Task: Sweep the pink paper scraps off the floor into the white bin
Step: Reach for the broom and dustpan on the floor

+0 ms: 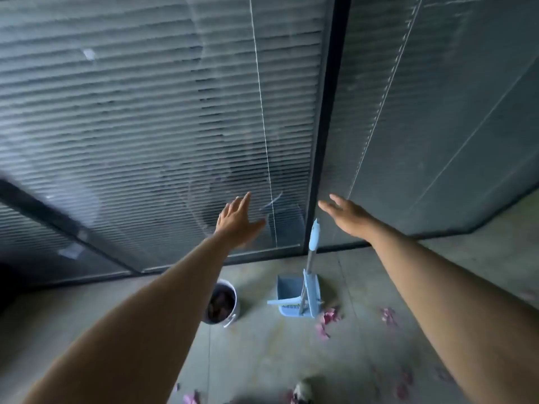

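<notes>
right hand nearest the upright broom handle

both hands reach out toward the glass wall with blinds (145,112), and neither holds anything. the left hand (237,221) has its fingers straight and slightly spread; the right hand (347,217) is flat, fingers extended, its grip spread and empty.

the blue broom and dustpan set (300,295) stands on the floor (262,345) against the dark window frame, between the two forearms. its handle (313,237) runs nearly upright, leaning a little, with the top just below and to the left of the right hand. that hand looks the nearer of the two; the left hand is farther off to the left.

the white bin (223,303) sits on the floor left of the dustpan, partly behind the left forearm, with some dark pinkish scraps already inside. the pink paper scraps (329,317) lie right of and nearer than the dustpan, with more scattered toward the near edge and far right.

judging by this, sweeping is not yet under way; the next move calls for the right hand to drop onto the handle top and close round its vertical axis.
</notes>
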